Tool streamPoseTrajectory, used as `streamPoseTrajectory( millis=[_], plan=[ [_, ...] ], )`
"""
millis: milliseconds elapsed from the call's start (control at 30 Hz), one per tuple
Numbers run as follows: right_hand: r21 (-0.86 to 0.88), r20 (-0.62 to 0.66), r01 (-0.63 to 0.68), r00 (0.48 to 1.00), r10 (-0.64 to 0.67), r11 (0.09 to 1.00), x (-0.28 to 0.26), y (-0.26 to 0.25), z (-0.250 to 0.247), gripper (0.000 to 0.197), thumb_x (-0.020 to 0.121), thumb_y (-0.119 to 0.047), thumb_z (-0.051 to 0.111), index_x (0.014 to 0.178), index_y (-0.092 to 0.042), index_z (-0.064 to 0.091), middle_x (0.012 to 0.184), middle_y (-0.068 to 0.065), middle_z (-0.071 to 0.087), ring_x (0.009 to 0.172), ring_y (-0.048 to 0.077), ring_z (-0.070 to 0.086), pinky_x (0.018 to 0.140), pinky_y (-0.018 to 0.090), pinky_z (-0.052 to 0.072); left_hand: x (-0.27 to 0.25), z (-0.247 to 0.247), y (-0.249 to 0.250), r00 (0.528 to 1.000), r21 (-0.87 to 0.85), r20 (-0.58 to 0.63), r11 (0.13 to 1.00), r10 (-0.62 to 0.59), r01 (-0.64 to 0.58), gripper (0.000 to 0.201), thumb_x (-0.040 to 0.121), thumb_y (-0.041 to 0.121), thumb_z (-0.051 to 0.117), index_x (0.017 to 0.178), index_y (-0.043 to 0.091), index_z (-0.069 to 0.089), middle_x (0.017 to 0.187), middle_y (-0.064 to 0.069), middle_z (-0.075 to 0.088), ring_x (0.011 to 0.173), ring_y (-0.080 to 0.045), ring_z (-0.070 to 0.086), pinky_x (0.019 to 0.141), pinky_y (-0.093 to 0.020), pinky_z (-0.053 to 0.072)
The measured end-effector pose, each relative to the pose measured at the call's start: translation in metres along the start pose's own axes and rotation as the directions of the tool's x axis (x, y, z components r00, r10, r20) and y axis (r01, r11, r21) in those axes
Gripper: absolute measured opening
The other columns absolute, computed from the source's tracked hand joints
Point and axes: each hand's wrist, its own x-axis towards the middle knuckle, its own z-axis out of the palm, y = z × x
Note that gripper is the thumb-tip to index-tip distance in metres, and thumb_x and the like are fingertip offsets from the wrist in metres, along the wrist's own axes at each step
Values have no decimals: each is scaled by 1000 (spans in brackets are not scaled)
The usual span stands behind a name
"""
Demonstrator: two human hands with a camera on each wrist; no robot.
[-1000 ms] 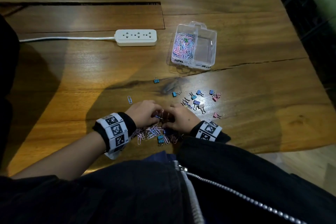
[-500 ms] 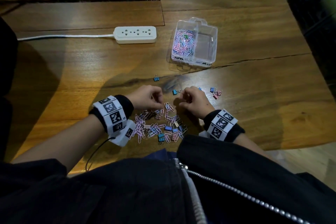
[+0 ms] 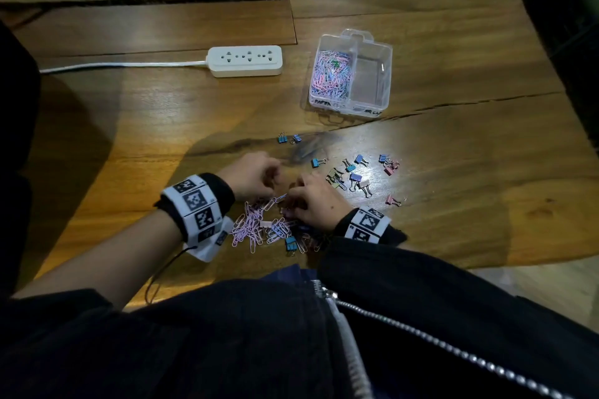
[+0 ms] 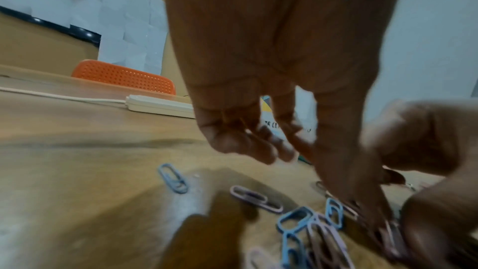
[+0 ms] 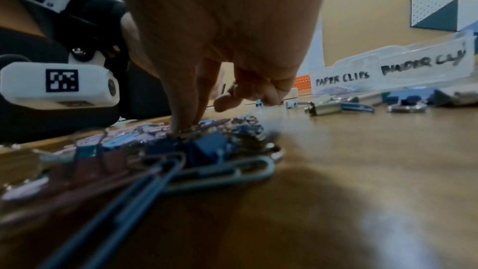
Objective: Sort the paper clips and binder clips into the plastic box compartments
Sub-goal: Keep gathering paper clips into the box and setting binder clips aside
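A mixed pile of paper clips and binder clips (image 3: 256,230) (image 4: 310,232) (image 5: 155,150) lies at the table's near edge. My left hand (image 3: 256,176) (image 4: 271,69) hovers over its far side, one finger stretched down to the clips and the others loosely curled. My right hand (image 3: 312,201) (image 5: 220,28) pinches thumb and forefinger into the pile on a clip whose kind is blurred. Loose binder clips (image 3: 356,176) (image 5: 333,107) lie to the right. The clear plastic box (image 3: 387,74) (image 5: 388,69) stands farther back. Its left compartment holds paper clips (image 3: 330,74); the right one looks almost bare.
A white power strip (image 3: 245,60) (image 4: 160,105) with its cord lies left of the box. Two blue binder clips (image 3: 288,139) sit apart, beyond the left hand. The table's edge (image 3: 486,262) runs close on the right front. An orange chair back (image 4: 124,78) stands beyond the table.
Half a second ago both hands were reaching forward past the pile; now they are back on it. A second blue binder clip lies beside the lone one beyond the left hand.
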Motion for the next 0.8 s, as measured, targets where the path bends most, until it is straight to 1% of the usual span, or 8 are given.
streamPoseTrajectory(
  millis=[133,267,333,400,533,633,733,800],
  plan=[
    [116,43,-41,998,36,992,0,4,-3,19,83,-26,61,98,-14,65,101,6,51,100,19,42,90,34,39,-18,8,-9,970,102,244,995,-16,-10,26,71,19,75,91,16,59,88,2,52,82,-15,48,69,-26,40],
    [409,35,-166,985,167,897,-4,12,-18,11,85,-17,59,87,-7,61,83,0,54,79,13,51,78,31,47,-25,21,-11,970,204,243,976,26,-77,32,77,27,70,106,20,59,99,6,45,93,-10,42,77,-22,37],
    [547,-8,-221,963,270,807,-7,20,-28,4,86,-14,58,83,-10,58,76,-6,54,72,5,51,67,20,44,-25,25,-10,970,206,233,972,67,-117,26,79,26,68,102,18,60,99,4,45,92,-10,42,76,-22,37],
    [600,-86,-228,935,345,767,-9,32,-35,13,84,-10,60,76,-19,55,77,-7,55,71,4,52,62,12,40,-25,27,-9,967,209,231,965,108,-158,20,79,24,67,96,16,60,96,4,45,92,-12,44,74,-22,37],
    [599,-172,-238,894,413,765,-19,46,-39,17,79,-5,65,89,-16,56,80,-6,55,67,3,47,56,6,39,-24,27,-7,951,194,257,954,174,-227,12,78,14,64,82,16,52,90,3,48,90,-15,48,70,-21,36],
    [548,-40,-247,947,320,799,-29,45,-41,15,78,-8,67,90,-13,58,75,-10,51,67,0,46,55,2,38,-23,26,-6,951,143,266,968,161,-204,20,76,9,63,73,19,46,83,2,53,81,-15,48,68,-24,38],
    [356,154,-194,977,147,914,-36,37,-32,22,74,-15,72,94,-12,61,86,-5,55,79,8,52,75,23,47,-19,20,-3,958,-4,258,991,128,-131,30,77,11,65,67,25,41,74,8,49,69,-8,47,63,-20,40],
    [228,195,-127,977,82,965,-38,34,-22,29,72,-18,73,99,-16,62,97,-3,53,89,12,51,85,29,46,-13,14,2,972,-125,208,988,110,-85,27,80,9,64,71,24,42,75,9,49,65,-3,45,59,-14,38]
  ],
)
